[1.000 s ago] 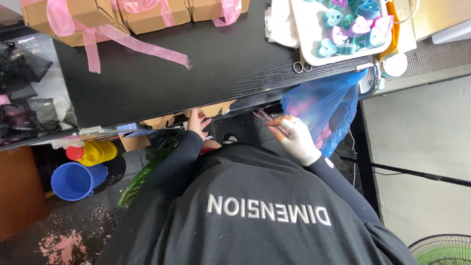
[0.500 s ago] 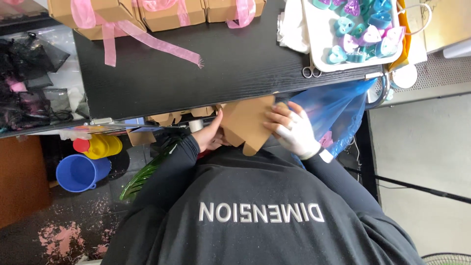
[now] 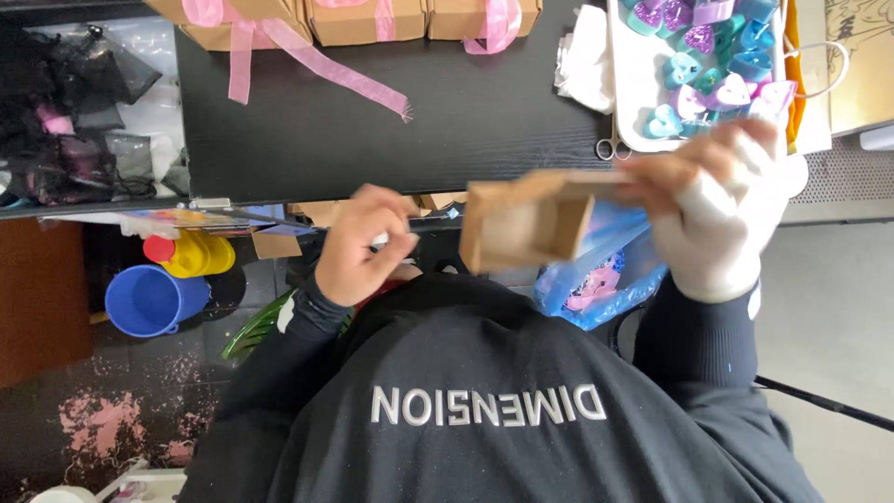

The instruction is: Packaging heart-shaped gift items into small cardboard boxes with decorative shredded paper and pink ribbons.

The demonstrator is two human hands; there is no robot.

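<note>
Small brown cardboard box (image 3: pixel 526 224), open, held above near edge of black table (image 3: pixel 466 121). Gloved right hand (image 3: pixel 717 214) pinches its flap; bare left hand (image 3: pixel 363 244) loosely curled just beside, apart. Box likely light, crushable; grip by folded edges.

- Matt brown cardboard, the open box (image 3: pixel 526 224) pinched in the right hand (image 3: pixel 717 210)
- White cloth or thin glove fabric over that hand, matt; bare skin on the left hand (image 3: pixel 358 244)
- Dark wood-grain table top (image 3: pixel 400 102), low sheen
- Sheer pink ribbon (image 3: pixel 307 70), slightly glossy, on kraft cardboard boxes (image 3: pixel 363 17)
- Glossy and glittery heart shapes (image 3: pixel 694 56) in a smooth white tray (image 3: pixel 626 84)
- Thin, shiny blue plastic bag (image 3: pixel 605 270)
- Smooth blue plastic bucket (image 3: pixel 149 300)
- Bright metal scissors (image 3: pixel 610 147)
</note>
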